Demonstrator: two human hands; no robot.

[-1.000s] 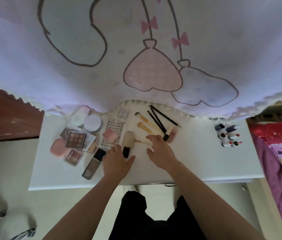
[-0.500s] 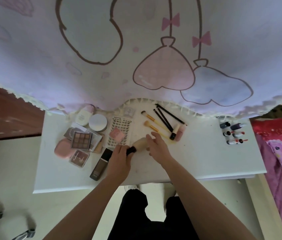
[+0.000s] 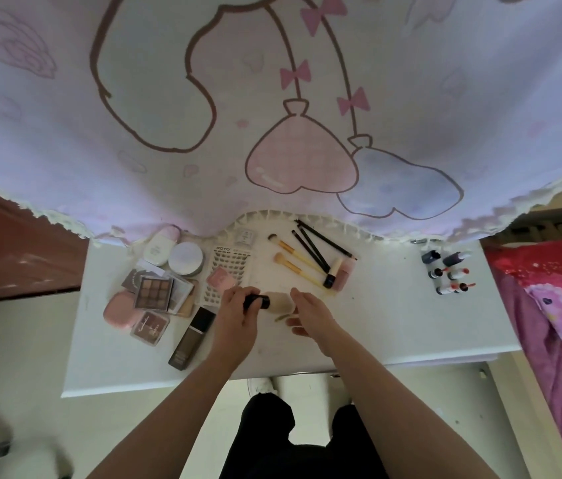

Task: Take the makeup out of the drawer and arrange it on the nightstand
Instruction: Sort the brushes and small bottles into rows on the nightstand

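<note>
Landmark: kabuki brush point(image 3: 274, 302), lying mid-bench point(image 3: 393, 323), toward the front edge. Left of the brush: pink compact point(image 3: 118, 310), eyeshadow palette point(image 3: 153, 292), foundation bottle point(image 3: 192, 337), lash tray point(image 3: 227, 271). Left hand point(image 3: 238, 311) has its fingers closed round the brush's black handle; the pale bristle head points right. Just right of the brush: right hand point(image 3: 307, 314), fingers loose and spread, holding nothing, close beside the bristles; contact unclear. Behind-right of the brush: slim brushes point(image 3: 307, 254). Far right: lipsticks point(image 3: 450, 276). Brush looks light, with a rigid handle and soft, crushable bristles. Better to grip the handle, not the head.
</note>
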